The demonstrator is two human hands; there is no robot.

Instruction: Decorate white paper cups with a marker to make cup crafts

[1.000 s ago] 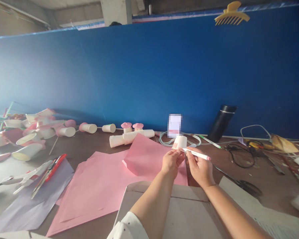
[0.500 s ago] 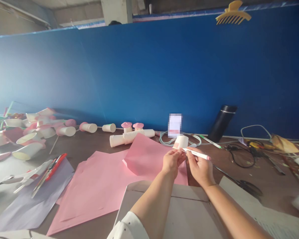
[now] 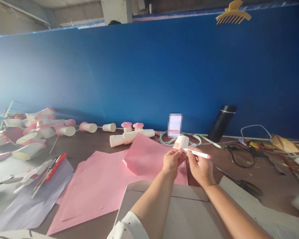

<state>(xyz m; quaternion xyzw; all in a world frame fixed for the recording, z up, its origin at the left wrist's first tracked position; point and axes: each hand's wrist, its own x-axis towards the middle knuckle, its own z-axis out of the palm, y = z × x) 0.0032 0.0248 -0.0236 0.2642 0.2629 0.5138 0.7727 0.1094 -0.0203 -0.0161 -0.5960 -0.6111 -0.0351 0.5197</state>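
Observation:
My left hand [image 3: 171, 161] is closed on the rim side of a white paper cup [image 3: 182, 142], which is tipped with its base up and away from me. A pinkish patch shows on the cup's left side. In my right hand [image 3: 201, 168] is a white marker pen [image 3: 198, 153] with a pink end pointing right. The pen's other end meets the cup near my left fingertips; the exact contact is hidden by the fingers. Pink paper sheets [image 3: 97, 189] lie below and left of my hands.
Stacked paper cups [image 3: 137, 135] lie behind the pink sheets. A black bottle [image 3: 221, 123] leans by the blue partition [image 3: 149, 73]. Left are a red utility knife [image 3: 55, 167] and a pile of cups with pink paper [image 3: 31, 146]. Black scissors [image 3: 249, 188] lie right.
The marker pen and the cup have shifted very slightly to the right. Both hands keep their grips, and everything else looks the same.

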